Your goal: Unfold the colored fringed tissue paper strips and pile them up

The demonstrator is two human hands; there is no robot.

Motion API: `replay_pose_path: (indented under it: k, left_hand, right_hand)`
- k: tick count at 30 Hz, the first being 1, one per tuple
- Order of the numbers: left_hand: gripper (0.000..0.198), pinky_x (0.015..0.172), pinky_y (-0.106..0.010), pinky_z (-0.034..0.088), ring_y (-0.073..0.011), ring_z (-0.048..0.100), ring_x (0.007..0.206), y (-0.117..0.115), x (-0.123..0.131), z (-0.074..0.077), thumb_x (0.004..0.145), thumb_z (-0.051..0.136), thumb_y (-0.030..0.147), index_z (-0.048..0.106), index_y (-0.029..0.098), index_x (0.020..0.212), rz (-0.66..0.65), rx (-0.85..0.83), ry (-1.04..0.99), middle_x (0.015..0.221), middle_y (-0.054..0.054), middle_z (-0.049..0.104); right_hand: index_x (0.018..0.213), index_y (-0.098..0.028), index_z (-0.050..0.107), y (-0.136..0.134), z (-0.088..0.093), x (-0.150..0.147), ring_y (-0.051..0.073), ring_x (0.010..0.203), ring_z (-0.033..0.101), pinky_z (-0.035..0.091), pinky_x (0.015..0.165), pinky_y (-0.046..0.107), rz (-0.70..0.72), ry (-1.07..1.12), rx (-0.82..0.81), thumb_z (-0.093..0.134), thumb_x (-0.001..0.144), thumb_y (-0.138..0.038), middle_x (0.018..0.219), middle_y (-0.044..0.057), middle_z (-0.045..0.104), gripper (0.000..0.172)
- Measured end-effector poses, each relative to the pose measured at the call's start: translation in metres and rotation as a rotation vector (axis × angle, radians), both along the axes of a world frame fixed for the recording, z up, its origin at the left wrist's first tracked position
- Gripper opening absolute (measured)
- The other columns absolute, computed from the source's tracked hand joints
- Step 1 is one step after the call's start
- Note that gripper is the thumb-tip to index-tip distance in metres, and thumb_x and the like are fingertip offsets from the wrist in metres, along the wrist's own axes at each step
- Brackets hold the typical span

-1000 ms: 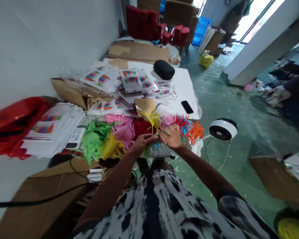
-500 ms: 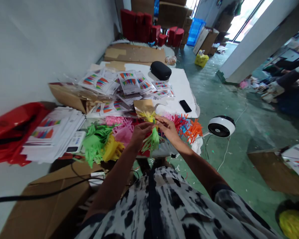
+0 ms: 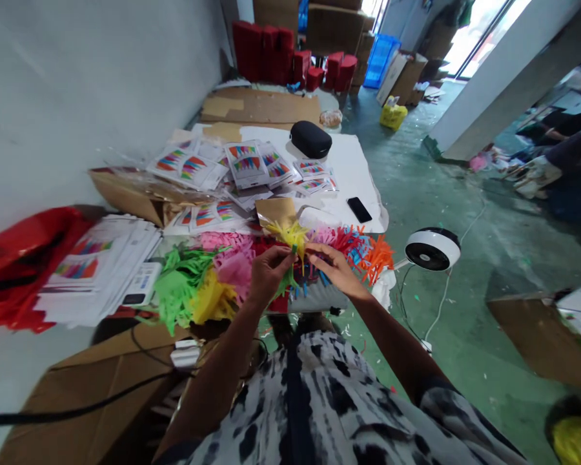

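Note:
My left hand pinches a bunch of yellow fringed paper at its base, with a little green fringe hanging below. My right hand sits just to the right, its fingertips against the same bunch. Piles of fringed tissue lie beneath and around both hands: bright green, yellow, pink, and orange nearest my right hand. Whether my right hand grips the bunch or only touches it is partly hidden by my fingers.
Printed cards with rainbow fringe pictures and white stacks cover the table. Nearby are a black case, a phone, and a white fan on the green floor. A co-worker sits at the far right.
My hands have drawn closer together around the bunch, and the green fringe that hung below them now looks shorter and partly tucked behind my left hand. The view has shifted slightly.

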State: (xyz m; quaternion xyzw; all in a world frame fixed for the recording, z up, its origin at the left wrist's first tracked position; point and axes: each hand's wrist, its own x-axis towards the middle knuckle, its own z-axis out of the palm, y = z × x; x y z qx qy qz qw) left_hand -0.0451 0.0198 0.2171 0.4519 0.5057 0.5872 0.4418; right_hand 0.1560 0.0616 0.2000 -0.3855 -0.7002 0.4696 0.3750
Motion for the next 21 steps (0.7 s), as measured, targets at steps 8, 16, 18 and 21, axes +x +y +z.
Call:
replay_pose_path:
  k: [8, 16, 18, 21]
  left_hand:
    - [0.029, 0.076, -0.026, 0.052, -0.0160, 0.067, 0.079, 0.010, 0.035, -0.019, 0.077, 0.085, 0.046, 0.078, 0.018, 0.082, -0.035, -0.112, -0.011, 0.086, -0.003, 0.075]
    - [0.033, 0.068, -0.024, 0.050, -0.0146, 0.065, 0.070, 0.034, 0.051, -0.040, 0.073, 0.088, 0.047, 0.078, 0.017, 0.081, 0.145, -0.259, -0.075, 0.076, -0.002, 0.074]
    - [0.030, 0.068, -0.024, 0.051, -0.0142, 0.065, 0.071, 0.039, 0.051, -0.043, 0.073, 0.088, 0.045, 0.078, 0.017, 0.081, 0.204, -0.270, -0.073, 0.076, -0.002, 0.074]
    - [0.029, 0.069, -0.023, 0.051, -0.0134, 0.066, 0.071, 0.041, 0.051, -0.046, 0.072, 0.090, 0.042, 0.078, 0.018, 0.084, 0.296, -0.282, -0.095, 0.078, -0.001, 0.074]
  right_hand:
    - [0.082, -0.021, 0.075, 0.016, 0.012, -0.011, 0.017, 0.074, 0.065, 0.053, 0.074, 0.030, -0.203, 0.095, 0.010, 0.070, 0.091, -0.054, 0.079, 0.002, 0.072, 0.034]
    - [0.090, -0.020, 0.074, 0.101, -0.036, 0.005, 0.018, 0.081, 0.067, 0.053, 0.077, 0.028, -0.039, 0.009, -0.116, 0.067, 0.091, -0.057, 0.087, 0.002, 0.075, 0.038]
    - [0.102, -0.018, 0.075, 0.144, -0.052, 0.013, 0.019, 0.090, 0.069, 0.053, 0.081, 0.027, -0.122, -0.178, -0.071, 0.058, 0.098, -0.049, 0.099, 0.005, 0.077, 0.036]
    - [0.119, -0.020, 0.075, 0.205, -0.075, 0.024, 0.018, 0.106, 0.069, 0.050, 0.092, 0.026, -0.251, -0.853, -0.018, 0.046, 0.103, -0.031, 0.120, 0.007, 0.076, 0.034]
